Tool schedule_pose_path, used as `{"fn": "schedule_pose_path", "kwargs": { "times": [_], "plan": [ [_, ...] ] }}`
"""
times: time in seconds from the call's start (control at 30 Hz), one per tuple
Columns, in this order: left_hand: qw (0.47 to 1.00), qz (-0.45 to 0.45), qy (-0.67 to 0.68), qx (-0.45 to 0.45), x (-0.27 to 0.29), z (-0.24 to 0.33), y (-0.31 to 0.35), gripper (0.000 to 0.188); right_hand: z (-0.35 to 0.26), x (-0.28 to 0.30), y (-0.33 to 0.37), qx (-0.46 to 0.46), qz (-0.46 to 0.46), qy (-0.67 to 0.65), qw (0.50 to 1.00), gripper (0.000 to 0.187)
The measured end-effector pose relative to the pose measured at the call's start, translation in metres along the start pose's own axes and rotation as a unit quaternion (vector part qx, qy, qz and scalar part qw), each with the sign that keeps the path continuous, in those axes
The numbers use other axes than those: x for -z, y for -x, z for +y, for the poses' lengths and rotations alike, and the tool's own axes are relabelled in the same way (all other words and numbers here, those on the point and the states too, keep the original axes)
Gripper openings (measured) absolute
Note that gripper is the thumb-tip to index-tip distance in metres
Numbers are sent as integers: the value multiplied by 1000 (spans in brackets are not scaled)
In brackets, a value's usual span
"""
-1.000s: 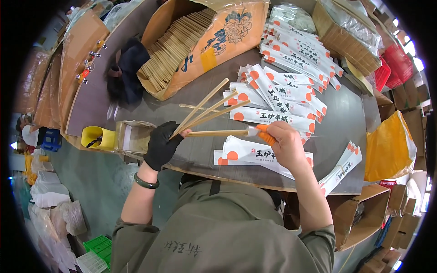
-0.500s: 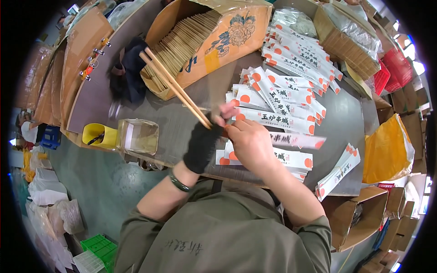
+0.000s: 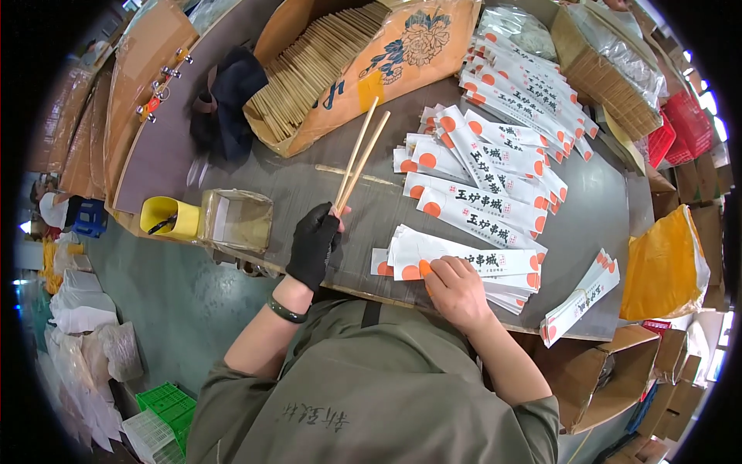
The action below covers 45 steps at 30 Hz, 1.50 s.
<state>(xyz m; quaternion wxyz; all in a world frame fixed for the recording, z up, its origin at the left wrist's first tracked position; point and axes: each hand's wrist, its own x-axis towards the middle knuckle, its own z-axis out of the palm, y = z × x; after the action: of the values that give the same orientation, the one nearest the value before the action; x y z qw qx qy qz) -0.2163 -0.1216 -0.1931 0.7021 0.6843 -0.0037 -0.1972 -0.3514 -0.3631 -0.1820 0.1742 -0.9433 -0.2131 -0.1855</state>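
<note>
Black-gloved left hand (image 3: 313, 246) grips chopsticks (image 3: 363, 163) by their near ends, leaving tops clear; right hand (image 3: 457, 292) touches paper sleeves (image 3: 495, 261), pinch unclear.

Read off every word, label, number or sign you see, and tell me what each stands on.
White paper sleeves: large black characters, not copied here; the finer print is too small to read.
Olive shirt: a short row of dark characters, not copied here.
Orange cardboard box: dark lettering near a flower design, too incomplete to read.
</note>
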Motion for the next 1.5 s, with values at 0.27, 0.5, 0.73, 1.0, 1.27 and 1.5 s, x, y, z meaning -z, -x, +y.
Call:
{"fn": "schedule_pose_path", "kwargs": {
  "times": [0.27, 0.5, 0.73, 1.0, 1.27, 1.5],
  "plan": [
    [997, -1, 67, 39, 20, 7, 22, 16, 6, -1, -11, -119, 76, -96, 985, 14],
    [981, -58, -165, -80, 47, 30, 33, 8, 27, 43, -39, -393, 61, -372, 839, 16],
    [937, -128, -297, -128, 72, 58, 22, 12, 25, 66, -43, -363, 23, -370, 855, 15],
    [973, -61, -11, -220, -16, 53, 2, 27, 1, 28, -93, -6, 78, -127, 989, 24],
    [987, 106, -46, -109, 74, 63, -91, 21, 90, 43, -73, -124, -129, 37, 983, 64],
    [772, 130, -615, -96, 84, 94, -262, 28, 172, 39, -78, -143, -93, 191, 966, 63]
  ]
}}
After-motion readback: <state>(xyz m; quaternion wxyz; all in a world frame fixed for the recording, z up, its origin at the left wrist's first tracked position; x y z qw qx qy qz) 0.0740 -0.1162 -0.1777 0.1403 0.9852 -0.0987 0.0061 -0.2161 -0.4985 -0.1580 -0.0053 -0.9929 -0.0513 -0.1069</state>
